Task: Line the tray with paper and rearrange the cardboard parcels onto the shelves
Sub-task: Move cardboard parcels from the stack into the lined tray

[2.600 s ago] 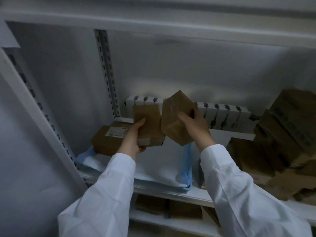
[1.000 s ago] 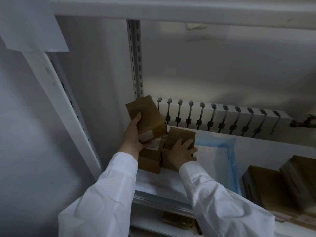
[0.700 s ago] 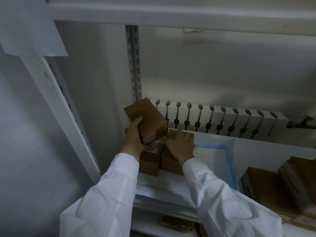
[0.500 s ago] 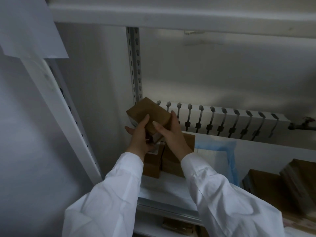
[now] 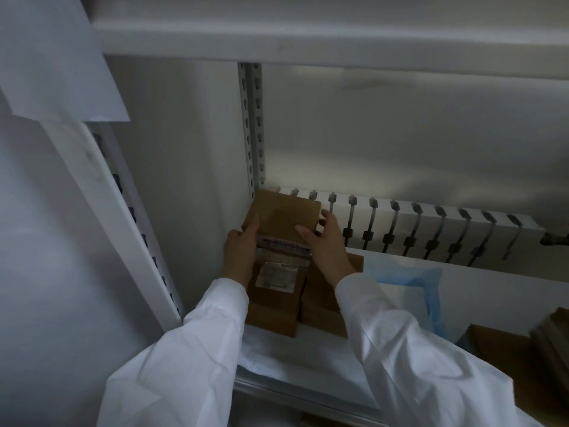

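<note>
A brown cardboard parcel (image 5: 284, 215) sits at the back left corner of the shelf, on top of a labelled parcel (image 5: 275, 295). My left hand (image 5: 241, 249) grips its left edge and my right hand (image 5: 324, 243) grips its right edge and top. A second low parcel (image 5: 323, 306) lies right beside the labelled one, partly under my right wrist. Both low parcels rest on white paper with a blue border (image 5: 409, 291) that lines the tray (image 5: 295, 386).
More cardboard parcels (image 5: 523, 362) are piled at the right end of the shelf. A white slotted rail (image 5: 431, 232) runs along the back. A perforated upright (image 5: 252, 127) stands in the corner and another shelf (image 5: 308, 35) hangs overhead.
My left hand carried its parcel down and back onto the labelled one. My right hand left the second low parcel and came over to grip this one. The parcel turned flat.
</note>
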The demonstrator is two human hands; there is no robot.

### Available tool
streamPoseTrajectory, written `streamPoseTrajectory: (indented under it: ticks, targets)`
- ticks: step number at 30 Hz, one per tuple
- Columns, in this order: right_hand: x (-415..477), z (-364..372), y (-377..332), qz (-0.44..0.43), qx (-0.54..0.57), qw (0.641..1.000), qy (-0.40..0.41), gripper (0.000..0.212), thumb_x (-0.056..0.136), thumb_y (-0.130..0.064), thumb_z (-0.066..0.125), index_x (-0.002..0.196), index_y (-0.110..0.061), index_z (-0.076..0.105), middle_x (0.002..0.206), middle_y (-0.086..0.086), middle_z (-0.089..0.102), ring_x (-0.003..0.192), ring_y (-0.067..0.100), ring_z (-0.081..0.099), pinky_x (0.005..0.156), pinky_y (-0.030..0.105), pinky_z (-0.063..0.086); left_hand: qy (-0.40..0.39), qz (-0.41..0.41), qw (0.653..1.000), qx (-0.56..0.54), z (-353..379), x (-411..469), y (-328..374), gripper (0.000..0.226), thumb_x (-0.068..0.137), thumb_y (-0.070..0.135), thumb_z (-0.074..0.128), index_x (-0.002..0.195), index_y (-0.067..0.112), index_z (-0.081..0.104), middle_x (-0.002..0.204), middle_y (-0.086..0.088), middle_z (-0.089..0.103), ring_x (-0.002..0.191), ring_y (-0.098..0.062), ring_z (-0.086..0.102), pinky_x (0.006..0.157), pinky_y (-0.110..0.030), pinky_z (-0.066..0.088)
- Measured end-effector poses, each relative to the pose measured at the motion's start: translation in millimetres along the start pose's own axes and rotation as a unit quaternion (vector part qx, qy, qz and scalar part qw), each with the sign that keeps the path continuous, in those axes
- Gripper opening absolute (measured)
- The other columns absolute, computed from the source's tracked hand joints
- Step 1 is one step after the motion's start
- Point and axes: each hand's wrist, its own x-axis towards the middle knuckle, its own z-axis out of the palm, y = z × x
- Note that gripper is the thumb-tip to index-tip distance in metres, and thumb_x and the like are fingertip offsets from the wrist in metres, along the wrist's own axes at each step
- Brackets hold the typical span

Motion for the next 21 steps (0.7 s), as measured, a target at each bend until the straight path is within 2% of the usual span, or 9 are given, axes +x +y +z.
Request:
streamPoseTrajectory:
  ticks: [3, 5, 9, 11, 13, 14, 16, 18, 21]
  targets:
    - [4.7, 5.3, 7.5, 0.022, -0.054, 0.998, 0.032, 0.037, 0.088, -0.023, 0.066, 0.114, -0.013, 0.042, 0.122, 0.013, 0.053, 0.1, 0.017, 0.053, 0.084, 0.028, 0.047, 0.002, 0.034, 0.998, 0.047, -3.1, 5.4, -3.3, 0.057, 0.093, 0.047, 0.047, 0.138, 0.014, 0.034, 0.136, -0.01, 0.046, 0.11, -0.024, 0.047, 0.092, -0.032, 0.037]
    - [6.1, 6.4, 9.9, 0.043, -0.07, 0.997, 0.003, 0.033, 0.091, -0.02, 0.062, 0.116, -0.01, 0.044, 0.121, 0.014, 0.053, 0.099, 0.018, 0.052, 0.084, 0.028, 0.045, -0.004, 0.05, 0.996, 0.077, -4.0, 8.1, -7.4, 0.049, 0.095, 0.044, 0.044, 0.137, 0.019, 0.034, 0.133, -0.011, 0.048, 0.108, -0.025, 0.048, 0.095, -0.035, 0.04]
    - [1.7, 4.1, 12.0, 0.068, -0.122, 0.989, -0.048, 0.037, 0.094, -0.013, 0.054, 0.13, -0.009, 0.045, 0.126, 0.012, 0.055, 0.115, 0.025, 0.054, 0.095, 0.033, 0.047, -0.015, 0.036, 0.984, 0.174, -4.2, 14.5, -14.6, 0.048, 0.098, 0.044, 0.034, 0.138, 0.017, 0.035, 0.13, -0.012, 0.05, 0.115, -0.03, 0.049, 0.101, -0.04, 0.04]
    - [-1.2, 0.4, 14.3, 0.071, -0.157, 0.984, -0.049, 0.036, 0.096, -0.011, 0.049, 0.131, -0.011, 0.045, 0.118, 0.008, 0.056, 0.109, 0.021, 0.053, 0.087, 0.025, 0.046, -0.026, 0.023, 0.979, 0.201, -2.1, 17.2, -17.4, 0.046, 0.099, 0.039, 0.033, 0.139, 0.016, 0.035, 0.13, -0.012, 0.049, 0.113, -0.029, 0.049, 0.099, -0.039, 0.04]
    - [-4.4, -2.7, 15.2, 0.079, -0.192, 0.976, -0.058, 0.037, 0.095, -0.006, 0.045, 0.131, -0.011, 0.045, 0.107, 0.008, 0.056, 0.095, 0.018, 0.053, 0.068, 0.015, 0.043, -0.033, 0.008, 0.977, 0.21, -0.3, 17.9, -19.2, 0.043, 0.098, 0.034, 0.034, 0.138, 0.017, 0.035, 0.124, -0.011, 0.051, 0.104, -0.026, 0.049, 0.098, -0.039, 0.041]
    - [-5.5, -4.1, 15.7, 0.081, -0.207, 0.973, -0.057, 0.036, 0.092, -0.004, 0.044, 0.128, -0.009, 0.048, 0.103, 0.012, 0.058, 0.089, 0.02, 0.054, 0.06, 0.015, 0.04, -0.03, 0.0, 0.977, 0.211, 0.7, 18.0, -19.2, 0.042, 0.097, 0.031, 0.035, 0.136, 0.017, 0.036, 0.121, -0.01, 0.051, 0.101, -0.025, 0.049, 0.098, -0.039, 0.041]
    - [-6.2, -5.4, 14.4, 0.09, -0.216, 0.971, -0.037, 0.025, 0.089, -0.004, 0.045, 0.111, 0.0, 0.056, 0.092, 0.017, 0.06, 0.079, 0.024, 0.055, 0.058, 0.021, 0.039, -0.012, -0.013, 0.976, 0.219, 2.5, 19.8, -17.5, 0.039, 0.093, 0.027, 0.038, 0.13, 0.015, 0.04, 0.121, -0.011, 0.053, 0.103, -0.028, 0.051, 0.1, -0.041, 0.041]
    - [-5.9, -6.6, 12.1, 0.102, -0.219, 0.97, -0.027, 0.017, 0.088, -0.006, 0.045, 0.095, 0.002, 0.059, 0.079, 0.013, 0.055, 0.07, 0.02, 0.051, 0.058, 0.024, 0.039, 0.002, -0.032, 0.973, 0.227, 5.3, 21.1, -13.8, 0.042, 0.09, 0.025, 0.041, 0.129, 0.01, 0.041, 0.124, -0.014, 0.053, 0.108, -0.032, 0.052, 0.102, -0.045, 0.04]
    - [-9.0, -10.4, 7.2, 0.107, -0.23, 0.965, -0.07, 0.024, 0.089, -0.008, 0.044, 0.105, 0.003, 0.059, 0.085, 0.012, 0.056, 0.076, 0.019, 0.052, 0.06, 0.025, 0.039, 0.013, -0.062, 0.975, 0.214, 13.7, 19.2, -8.2, 0.051, 0.092, 0.022, 0.043, 0.139, 0.004, 0.033, 0.134, -0.018, 0.047, 0.118, -0.034, 0.049, 0.105, -0.043, 0.039]
